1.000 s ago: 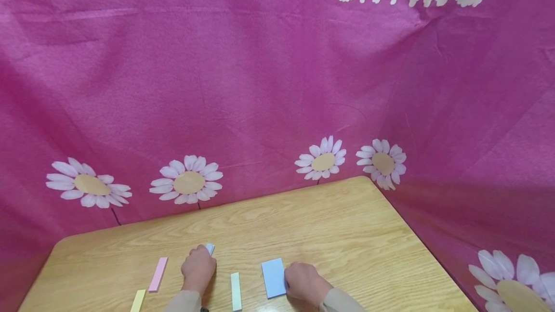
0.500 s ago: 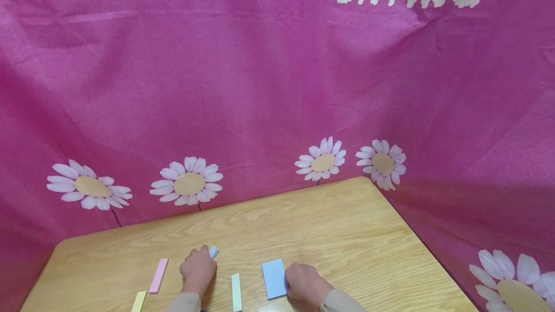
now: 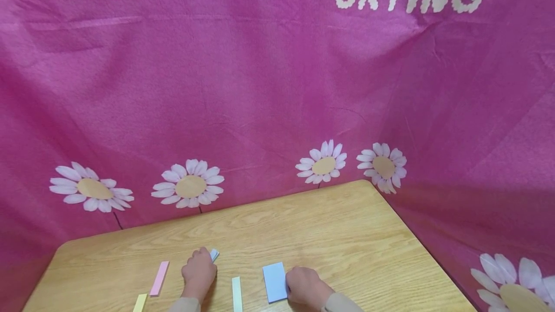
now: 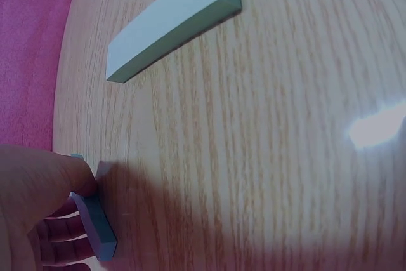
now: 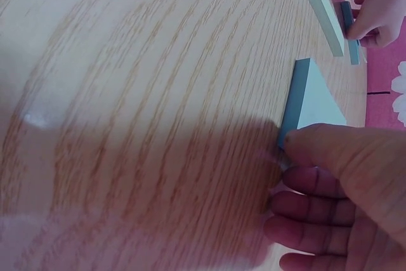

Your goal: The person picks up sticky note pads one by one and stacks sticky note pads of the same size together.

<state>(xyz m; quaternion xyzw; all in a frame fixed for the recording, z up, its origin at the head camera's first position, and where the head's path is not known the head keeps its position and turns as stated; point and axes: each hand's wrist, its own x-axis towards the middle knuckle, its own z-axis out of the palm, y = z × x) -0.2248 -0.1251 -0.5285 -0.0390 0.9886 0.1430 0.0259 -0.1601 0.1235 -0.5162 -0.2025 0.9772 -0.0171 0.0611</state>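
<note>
My left hand grips a narrow blue sticky-note pad, whose far end shows beyond the fingers. In the left wrist view the thumb lies on one side of this narrow pad and the fingers on the other. My right hand pinches the right side of a wider blue sticky-note pad on the table. The right wrist view has the thumb at this pad's near corner, the other fingers curled below. Between the hands lies a pale green strip pad.
Left of the left hand lie a pink strip pad and, nearer the front, a yellow one. The wood-grain table ends at a pink cloth backdrop printed with daisies, which also hangs along the right side.
The narrow blue pad in my left hand has shifted slightly right and turned a little. My right hand and the wider pad stay in place; the head view tilts up slightly.
</note>
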